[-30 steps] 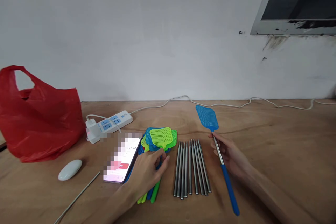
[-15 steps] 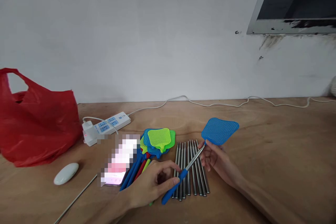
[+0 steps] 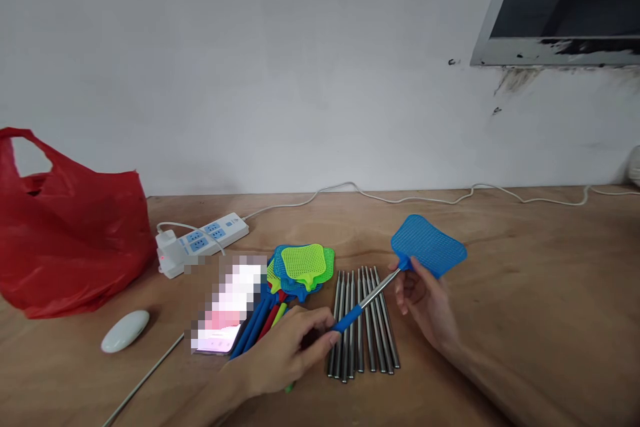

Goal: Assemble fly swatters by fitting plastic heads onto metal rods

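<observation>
Both hands grip the blue fly swatter (image 3: 400, 267): left hand (image 3: 285, 353) has closed further along its handle, right hand (image 3: 425, 297) pinches below the head, now raised toward 2 o'clock above the metal rods (image 3: 363, 327).

Blue fly swatter (image 3: 427, 245): formerly upright at the right of the metal rods (image 3: 363, 320), held by the right hand (image 3: 425, 300) alone; now slanted across the rods, head raised and to the right. Left hand (image 3: 287, 353): off the stacked swatters (image 3: 300, 265), now gripping the blue handle end. Visible handle: shorter than half a second ago. Right hand: pinching the shaft just under the head.
</observation>
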{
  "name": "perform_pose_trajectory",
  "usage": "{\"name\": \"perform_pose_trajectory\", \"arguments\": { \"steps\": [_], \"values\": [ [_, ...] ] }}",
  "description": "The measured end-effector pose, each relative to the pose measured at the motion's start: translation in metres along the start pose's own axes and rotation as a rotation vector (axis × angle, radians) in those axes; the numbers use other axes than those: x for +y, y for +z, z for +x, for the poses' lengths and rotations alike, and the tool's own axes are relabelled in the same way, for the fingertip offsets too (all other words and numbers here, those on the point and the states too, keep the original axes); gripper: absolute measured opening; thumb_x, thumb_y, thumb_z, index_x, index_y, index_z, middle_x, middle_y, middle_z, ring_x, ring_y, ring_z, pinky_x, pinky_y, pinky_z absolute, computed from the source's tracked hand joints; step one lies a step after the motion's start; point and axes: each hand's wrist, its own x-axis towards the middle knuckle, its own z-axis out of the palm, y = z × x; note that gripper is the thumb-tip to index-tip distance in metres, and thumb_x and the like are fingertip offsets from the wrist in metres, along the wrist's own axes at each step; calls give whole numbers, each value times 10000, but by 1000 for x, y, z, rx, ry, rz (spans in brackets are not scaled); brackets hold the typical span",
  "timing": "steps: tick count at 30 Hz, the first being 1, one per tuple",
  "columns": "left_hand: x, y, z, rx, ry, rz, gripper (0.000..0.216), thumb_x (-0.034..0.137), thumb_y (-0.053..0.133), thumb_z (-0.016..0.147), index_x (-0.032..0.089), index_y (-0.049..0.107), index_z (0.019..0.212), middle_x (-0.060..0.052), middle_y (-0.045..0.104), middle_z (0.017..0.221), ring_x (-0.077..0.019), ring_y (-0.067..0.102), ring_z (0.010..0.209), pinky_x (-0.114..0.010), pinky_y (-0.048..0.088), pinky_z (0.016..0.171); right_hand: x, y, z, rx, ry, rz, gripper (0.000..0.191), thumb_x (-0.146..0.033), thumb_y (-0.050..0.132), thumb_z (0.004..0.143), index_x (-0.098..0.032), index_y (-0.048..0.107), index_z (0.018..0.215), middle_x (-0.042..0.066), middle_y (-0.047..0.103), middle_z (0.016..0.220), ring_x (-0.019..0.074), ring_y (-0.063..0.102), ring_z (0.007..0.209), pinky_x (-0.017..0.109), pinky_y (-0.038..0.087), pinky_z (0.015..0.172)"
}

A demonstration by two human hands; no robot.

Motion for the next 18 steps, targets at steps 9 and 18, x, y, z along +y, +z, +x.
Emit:
{"name": "perform_pose_trajectory", "arguments": {
  "steps": [9, 18],
  "values": [
    [-8, -7, 0, 20, 3, -51, 370, 423, 391, 1017, 206, 394, 717, 58, 374, 646, -115, 416, 596, -226, 335, 562, -16, -33, 32, 266, -178, 127, 302, -468, 802, 632, -190, 691, 671, -62, 577, 475, 55, 482, 376, 134, 357, 323],
    [-2, -6, 0, 56, 11, -117, 298, 405, 448, 991, 217, 420, 762, 60, 393, 640, -111, 422, 563, -208, 330, 512, -8, -12, 16, 165, -44, 109, 370, -469, 876, 580, -168, 718, 725, -39, 615, 522, 78, 512, 398, 160, 392, 326]
  ]
}}
